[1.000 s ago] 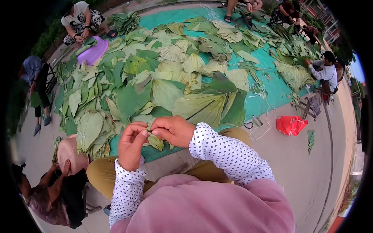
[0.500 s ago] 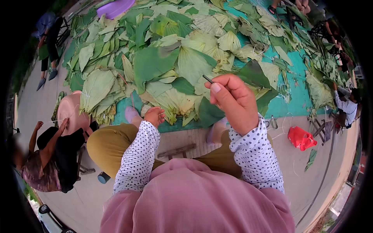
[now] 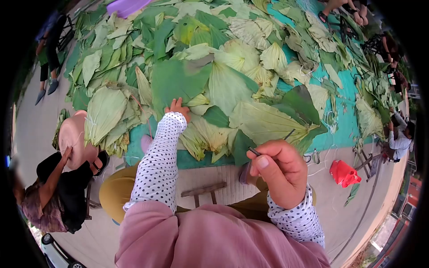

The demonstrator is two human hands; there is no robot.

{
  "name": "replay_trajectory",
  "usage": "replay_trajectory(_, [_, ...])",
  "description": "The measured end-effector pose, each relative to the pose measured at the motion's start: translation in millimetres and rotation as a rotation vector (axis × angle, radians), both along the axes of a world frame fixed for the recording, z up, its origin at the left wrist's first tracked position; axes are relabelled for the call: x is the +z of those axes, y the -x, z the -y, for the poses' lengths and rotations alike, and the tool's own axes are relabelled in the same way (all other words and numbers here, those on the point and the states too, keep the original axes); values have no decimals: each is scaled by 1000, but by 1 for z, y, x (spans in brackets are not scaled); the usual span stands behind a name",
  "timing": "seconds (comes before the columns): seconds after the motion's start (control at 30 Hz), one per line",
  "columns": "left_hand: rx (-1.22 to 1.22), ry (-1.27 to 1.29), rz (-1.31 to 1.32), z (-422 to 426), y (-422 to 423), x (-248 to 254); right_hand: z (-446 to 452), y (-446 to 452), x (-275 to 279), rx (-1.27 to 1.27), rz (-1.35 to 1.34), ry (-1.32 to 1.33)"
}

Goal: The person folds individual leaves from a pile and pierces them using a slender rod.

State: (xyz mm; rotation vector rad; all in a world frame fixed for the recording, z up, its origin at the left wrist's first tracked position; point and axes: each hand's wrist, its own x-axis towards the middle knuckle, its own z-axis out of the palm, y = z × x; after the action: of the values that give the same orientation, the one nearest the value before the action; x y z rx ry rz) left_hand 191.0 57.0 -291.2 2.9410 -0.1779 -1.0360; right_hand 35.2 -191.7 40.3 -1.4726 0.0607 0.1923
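My left hand (image 3: 178,108) reaches forward, its fingers spread on the lower edge of a large dark green lotus leaf (image 3: 176,82). Thumb and fingers of my right hand (image 3: 279,172) pinch a short, thin dark stick (image 3: 254,151); its exact kind is unclear. Just beyond that hand lies a pale folded lotus leaf (image 3: 263,120) with a dark stalk end (image 3: 289,134), beside a darker leaf (image 3: 299,102). More folded, partly yellowed lotus leaves (image 3: 203,134) are heaped around both hands.
The leaves lie on a green ground sheet (image 3: 192,160). A small wooden stool (image 3: 204,189) stands between my legs. On the left a person (image 3: 49,192) sits by a pink basin (image 3: 77,136). A red bag (image 3: 344,173) lies right; other people sit beyond. A purple basin (image 3: 127,6) is at the back.
My left hand has moved forward from near my knee onto the large green leaf. My right hand has come down and back toward my body, still pinching the dark stick.
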Motion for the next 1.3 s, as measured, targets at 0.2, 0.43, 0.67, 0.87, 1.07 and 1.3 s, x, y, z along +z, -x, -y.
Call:
replay_trajectory(0.2, [-196, 336, 405, 21, 37, 39, -5, 4, 3, -23, -75, -42])
replay_trajectory(0.43, [-215, 851, 210, 65, 146, 21, -1, 13, 0, 29, -48, 21])
replay_trajectory(0.67, [731, 716, 299, 16, 89, -35, -2, 14, 0, -14, -24, 51])
replay_trajectory(0.87, [911, 540, 277, -21, 19, -79, -7, -1, -5, -6, -64, 42])
replay_trajectory(1.07, [927, 781, 144, -32, -14, -70, -12, -12, -12, -16, -61, 34])
replay_trajectory(1.3, [1087, 1745, -3, 10, 37, 104, -15, -12, -27, 15, 46, 125])
